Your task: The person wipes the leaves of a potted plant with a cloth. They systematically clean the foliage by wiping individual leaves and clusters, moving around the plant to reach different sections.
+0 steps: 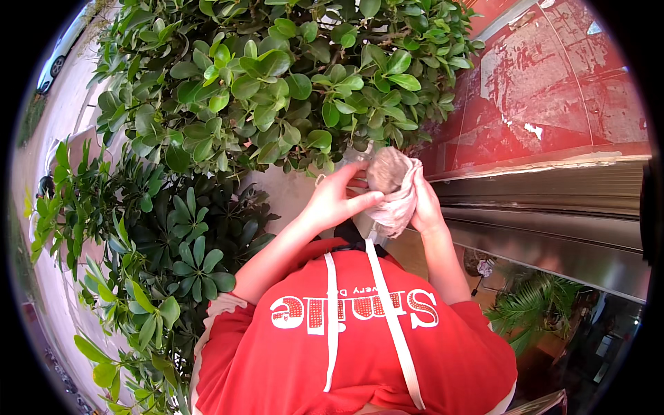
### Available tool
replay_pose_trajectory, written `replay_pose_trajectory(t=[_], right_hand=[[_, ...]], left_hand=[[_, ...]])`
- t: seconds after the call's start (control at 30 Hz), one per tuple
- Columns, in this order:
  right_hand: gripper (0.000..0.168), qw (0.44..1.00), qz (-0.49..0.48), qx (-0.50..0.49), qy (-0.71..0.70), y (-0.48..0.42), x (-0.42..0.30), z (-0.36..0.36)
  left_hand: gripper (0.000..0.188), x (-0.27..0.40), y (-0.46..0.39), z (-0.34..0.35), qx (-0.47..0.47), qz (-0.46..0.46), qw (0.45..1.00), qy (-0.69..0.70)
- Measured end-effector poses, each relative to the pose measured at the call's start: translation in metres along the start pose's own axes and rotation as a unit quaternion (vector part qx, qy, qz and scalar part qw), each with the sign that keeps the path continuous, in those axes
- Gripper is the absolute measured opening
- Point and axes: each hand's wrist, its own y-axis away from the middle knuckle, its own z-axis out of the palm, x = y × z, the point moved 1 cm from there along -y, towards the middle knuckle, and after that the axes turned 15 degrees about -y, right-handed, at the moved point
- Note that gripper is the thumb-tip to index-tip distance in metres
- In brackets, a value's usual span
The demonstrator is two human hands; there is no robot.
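A bunched, damp-looking, off-white cloth point(399, 205) with brownish stains is held between both of my hands in front of my waist. My left hand point(340, 197) grips its left side, thumb along the near face and fingers curled behind. On the other side, the fingers and palm of my right hand point(428, 205) press against the folds. Just beyond the cloth, a piece of clear plastic or glass point(358, 154) shows partly under the leaves; what it belongs to is hidden.
A dense leafy shrub point(280, 88) spreads close ahead, with umbrella-leaved plants point(194, 259) at my left. At right stand a peeling red wall panel point(539, 88) and a metal door frame point(544, 233). A potted palm point(539, 306) is behind glass; a car point(59, 57) is parked far left.
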Motion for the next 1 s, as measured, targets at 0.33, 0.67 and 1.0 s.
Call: replay_pose_trajectory(t=[0.33, 0.67, 1.0], right_hand=[[0.036, 0.962, -0.115, 0.109, 0.224, 0.006, -0.023, -0.045], [0.07, 0.971, -0.071, -0.039, 0.224, 0.019, -0.011, 0.005], [0.037, 0.899, -0.041, -0.04, 0.433, 0.048, -0.016, -0.007]], left_hand=[[0.034, -0.067, -0.022, 0.004, -0.058, -0.073, 0.991, 0.095], [0.029, -0.072, -0.022, 0.032, -0.011, -0.085, 0.99, 0.112], [0.027, -0.046, -0.009, 0.033, 0.029, -0.062, 0.997, -0.017]])
